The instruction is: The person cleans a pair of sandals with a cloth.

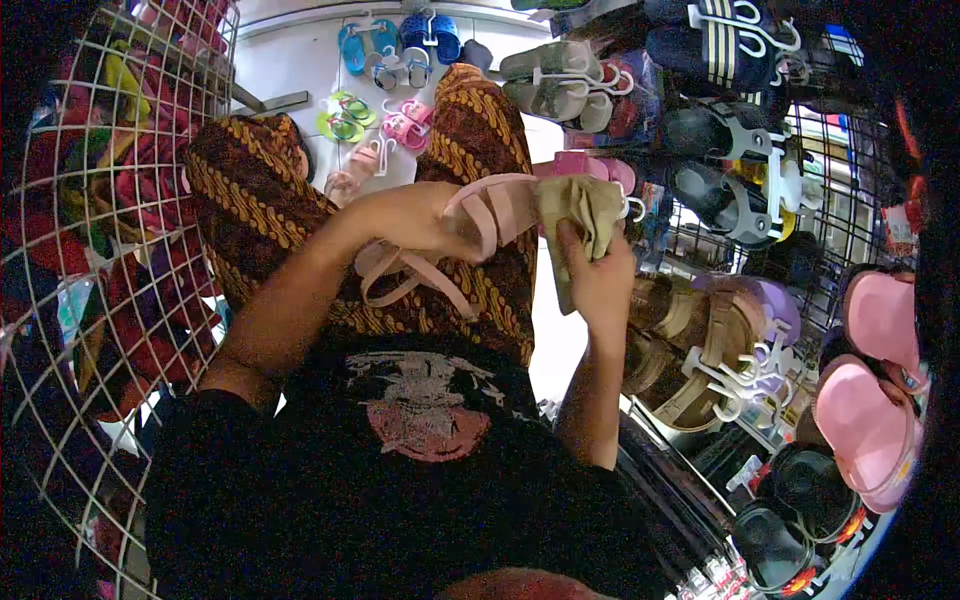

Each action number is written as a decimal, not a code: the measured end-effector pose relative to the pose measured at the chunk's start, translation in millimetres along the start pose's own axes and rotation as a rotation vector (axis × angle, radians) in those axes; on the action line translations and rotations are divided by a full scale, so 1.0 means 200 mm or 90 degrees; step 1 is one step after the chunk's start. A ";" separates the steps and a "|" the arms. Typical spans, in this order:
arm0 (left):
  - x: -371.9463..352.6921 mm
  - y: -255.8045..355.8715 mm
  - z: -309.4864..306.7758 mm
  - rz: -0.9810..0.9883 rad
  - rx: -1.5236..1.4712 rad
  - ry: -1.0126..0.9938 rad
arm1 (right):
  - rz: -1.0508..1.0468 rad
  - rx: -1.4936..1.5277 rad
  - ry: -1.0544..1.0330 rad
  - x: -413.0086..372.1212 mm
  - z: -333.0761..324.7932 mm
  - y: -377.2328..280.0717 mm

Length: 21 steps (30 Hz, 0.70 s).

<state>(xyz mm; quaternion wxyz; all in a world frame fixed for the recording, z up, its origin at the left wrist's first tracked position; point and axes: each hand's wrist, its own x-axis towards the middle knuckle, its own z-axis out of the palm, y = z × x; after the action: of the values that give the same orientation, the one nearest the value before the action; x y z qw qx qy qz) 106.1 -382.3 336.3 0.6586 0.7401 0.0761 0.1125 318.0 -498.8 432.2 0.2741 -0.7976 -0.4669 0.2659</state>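
Observation:
My left hand (425,218) is closed around a pair of pale pink strappy sandals (490,212), held over my lap. One sandal points right, while the loose straps of the other hang below the hand. My right hand (598,272) grips a bunched khaki cloth (580,212), pressed against the right end of the sandal. A white hook sticks out just beyond the cloth. Part of the sandals is hidden behind the cloth and my left hand.
Several small pairs, including green flip-flops (345,117) and pink sandals (407,124), lie on the white tiled floor. A wire grid (120,200) rises on the left. Racks at right hold brown sandals (715,340), pink clogs (865,430) and black slides (705,190).

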 end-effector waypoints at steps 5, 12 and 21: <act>0.01 -0.01 0.08 -0.163 0.036 0.095 | -0.049 -0.167 -0.014 -0.03 0.08 -0.17; -0.02 0.10 0.03 -0.249 -0.002 0.103 | 0.003 -0.334 -0.077 -0.09 0.01 -0.17; -0.01 -0.07 0.07 -0.139 0.015 0.109 | -0.010 -0.246 -0.020 -0.07 0.15 -0.14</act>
<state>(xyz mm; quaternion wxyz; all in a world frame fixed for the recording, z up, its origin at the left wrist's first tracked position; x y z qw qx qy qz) 108.3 -394.5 321.0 0.6494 0.7227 0.2133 0.1022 275.1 -493.8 433.2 0.1107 -0.8276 -0.5195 0.1813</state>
